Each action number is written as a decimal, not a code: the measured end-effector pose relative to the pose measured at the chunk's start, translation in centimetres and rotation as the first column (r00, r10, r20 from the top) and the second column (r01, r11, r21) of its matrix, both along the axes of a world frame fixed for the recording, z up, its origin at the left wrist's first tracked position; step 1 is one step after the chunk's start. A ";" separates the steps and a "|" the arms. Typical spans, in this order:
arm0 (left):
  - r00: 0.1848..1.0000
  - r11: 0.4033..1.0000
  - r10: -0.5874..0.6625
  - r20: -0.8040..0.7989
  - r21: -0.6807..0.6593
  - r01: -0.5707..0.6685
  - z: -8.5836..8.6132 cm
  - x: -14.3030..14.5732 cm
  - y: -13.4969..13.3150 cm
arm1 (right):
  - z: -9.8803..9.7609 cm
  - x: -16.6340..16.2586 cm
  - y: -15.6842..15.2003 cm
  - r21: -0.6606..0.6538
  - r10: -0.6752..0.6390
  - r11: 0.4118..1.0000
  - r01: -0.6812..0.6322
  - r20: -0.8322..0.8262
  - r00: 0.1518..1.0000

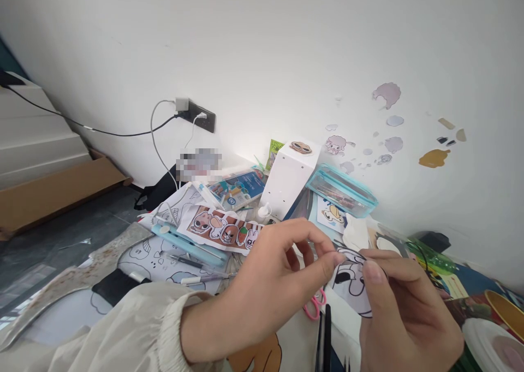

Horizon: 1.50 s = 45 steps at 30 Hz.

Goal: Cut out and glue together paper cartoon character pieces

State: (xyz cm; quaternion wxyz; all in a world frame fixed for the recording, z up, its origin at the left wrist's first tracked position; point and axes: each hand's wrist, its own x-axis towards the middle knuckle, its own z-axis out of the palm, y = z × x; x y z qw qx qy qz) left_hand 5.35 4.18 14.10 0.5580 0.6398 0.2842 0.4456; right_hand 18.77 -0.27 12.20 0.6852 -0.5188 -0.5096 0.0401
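A white paper cutout (351,285) with a black-line cartoon face is held up between my hands. My left hand (282,276) is closed in a pinch at its upper left edge, thumb against index finger. On the other side my right hand (405,306) grips the cutout's right edge between thumb and fingers. Part of the drawing is hidden behind my fingers. Just below the cutout lie scissors with pink handles (313,308), partly covered by my left hand. A slim black tool (326,334), perhaps tweezers, lies near them.
A sticker sheet (223,227), a light blue cutter-like tool (190,244) and pens (184,260) lie to the left. Behind stand a white box (282,181) and a clear teal pencil case (344,189). A white lidded tub (487,345) sits at right. Stickers (335,144) dot the wall.
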 end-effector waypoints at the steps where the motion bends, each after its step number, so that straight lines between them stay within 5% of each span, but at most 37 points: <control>1: 1.000 1.000 0.000 -0.001 0.001 0.000 0.0 0.0 0.0 | 0.0 -0.1 0.0 0.007 -0.005 1.000 0.005 0.004 1.000; 36: 1.000 0.998 0.008 0.024 -0.057 -0.006 0.0 0.1 0.0 | -0.7 -0.2 0.2 0.159 -0.038 0.987 0.020 0.111 0.993; 45: 0.998 0.995 -0.004 0.063 -0.101 0.010 -0.1 0.2 0.2 | -0.2 0.1 -0.2 0.103 0.070 0.993 -0.066 -0.041 0.997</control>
